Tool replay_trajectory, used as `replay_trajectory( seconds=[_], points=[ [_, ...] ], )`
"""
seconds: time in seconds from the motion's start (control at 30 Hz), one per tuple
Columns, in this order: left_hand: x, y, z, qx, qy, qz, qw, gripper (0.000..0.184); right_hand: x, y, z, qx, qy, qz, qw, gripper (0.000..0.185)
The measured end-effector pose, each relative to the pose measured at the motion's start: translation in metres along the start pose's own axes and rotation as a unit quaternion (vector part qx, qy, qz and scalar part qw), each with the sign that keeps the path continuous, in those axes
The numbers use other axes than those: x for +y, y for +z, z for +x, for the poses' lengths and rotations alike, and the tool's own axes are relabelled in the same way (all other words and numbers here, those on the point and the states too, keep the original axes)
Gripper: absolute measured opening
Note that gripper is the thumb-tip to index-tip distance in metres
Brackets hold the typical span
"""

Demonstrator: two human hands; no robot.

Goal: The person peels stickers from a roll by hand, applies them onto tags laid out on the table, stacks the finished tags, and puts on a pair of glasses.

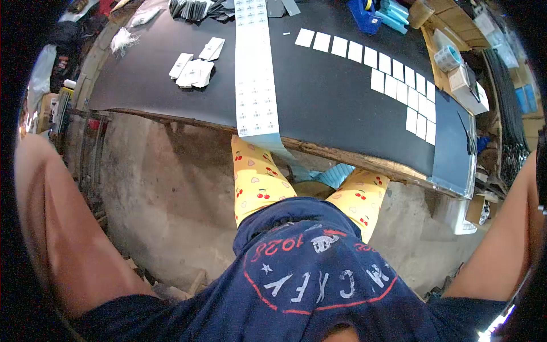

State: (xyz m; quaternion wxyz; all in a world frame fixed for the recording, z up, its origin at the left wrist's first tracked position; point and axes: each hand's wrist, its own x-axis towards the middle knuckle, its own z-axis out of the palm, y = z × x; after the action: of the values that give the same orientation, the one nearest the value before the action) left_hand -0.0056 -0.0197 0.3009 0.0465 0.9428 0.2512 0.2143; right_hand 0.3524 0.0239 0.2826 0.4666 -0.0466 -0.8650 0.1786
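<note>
Both my arms are raised at the sides of the head view, and neither my left hand nor my right hand shows. A long strip of printed labels runs down the black tabletop and hangs over its front edge. White cards lie in staggered rows on the right part of the table. On the left, small piles of white cards with dark print sit close together. What my hands hold or touch cannot be seen.
Dark grey pieces are heaped at the far edge. A blue bin stands at the back right. A tape roll, a white box and scissors are at the right side. White threads lie at the left edge.
</note>
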Motion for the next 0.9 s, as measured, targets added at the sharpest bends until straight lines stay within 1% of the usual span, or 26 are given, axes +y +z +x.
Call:
replay_trajectory(
  seconds=[0.17,0.27,0.3,0.37,0.43,0.5,0.53,0.6,0.63,0.7,0.77,0.8,0.83,0.9],
  points=[
    [-0.002,0.002,0.003,-0.002,0.001,-0.001,1.000,0.036,0.009,0.005,-0.003,0.006,0.027,0.013,1.000,0.041],
    [-0.006,0.004,0.000,0.024,-0.007,-0.008,1.000,0.035,0.022,0.013,-0.007,0.023,0.088,0.036,0.995,0.040],
    [-0.008,0.007,-0.004,0.044,-0.020,-0.013,0.999,0.035,0.022,0.017,-0.010,0.028,0.097,0.039,0.994,0.040],
    [-0.011,0.010,-0.016,0.100,-0.055,-0.027,0.993,0.035,0.025,0.026,-0.023,0.054,0.151,0.078,0.984,0.040],
    [-0.025,0.025,-0.035,0.185,-0.146,-0.078,0.969,0.035,0.030,0.041,-0.040,0.091,0.226,0.124,0.962,0.039],
    [-0.044,0.064,-0.065,0.252,-0.287,-0.175,0.907,0.034,0.039,0.065,-0.060,0.118,0.313,0.173,0.926,0.039],
    [-0.054,0.094,-0.083,0.265,-0.367,-0.238,0.860,0.034,0.044,0.080,-0.071,0.126,0.358,0.194,0.905,0.039],
    [-0.067,0.168,-0.124,0.252,-0.514,-0.370,0.732,0.034,0.057,0.121,-0.096,0.135,0.451,0.235,0.850,0.038],
    [-0.066,0.204,-0.141,0.239,-0.579,-0.418,0.658,0.043,0.064,0.142,-0.108,0.137,0.490,0.250,0.824,0.038],
    [-0.070,0.266,-0.171,0.197,-0.606,-0.411,0.652,0.049,0.082,0.187,-0.136,0.144,0.550,0.270,0.777,0.035],
    [-0.062,0.289,-0.164,0.206,-0.638,-0.403,0.623,0.053,0.102,0.222,-0.154,0.137,0.559,0.229,0.785,0.034],
    [-0.063,0.303,-0.164,0.231,-0.646,-0.425,0.591,0.056,0.110,0.234,-0.159,0.111,0.576,0.204,0.784,0.035],
    [-0.062,0.311,-0.160,0.258,-0.633,-0.456,0.570,0.057,0.118,0.249,-0.164,0.113,0.576,0.192,0.787,0.035],
    [-0.051,0.318,-0.143,0.281,-0.627,-0.478,0.547,0.057,0.126,0.269,-0.166,0.080,0.575,0.164,0.797,0.037]
  ],
)
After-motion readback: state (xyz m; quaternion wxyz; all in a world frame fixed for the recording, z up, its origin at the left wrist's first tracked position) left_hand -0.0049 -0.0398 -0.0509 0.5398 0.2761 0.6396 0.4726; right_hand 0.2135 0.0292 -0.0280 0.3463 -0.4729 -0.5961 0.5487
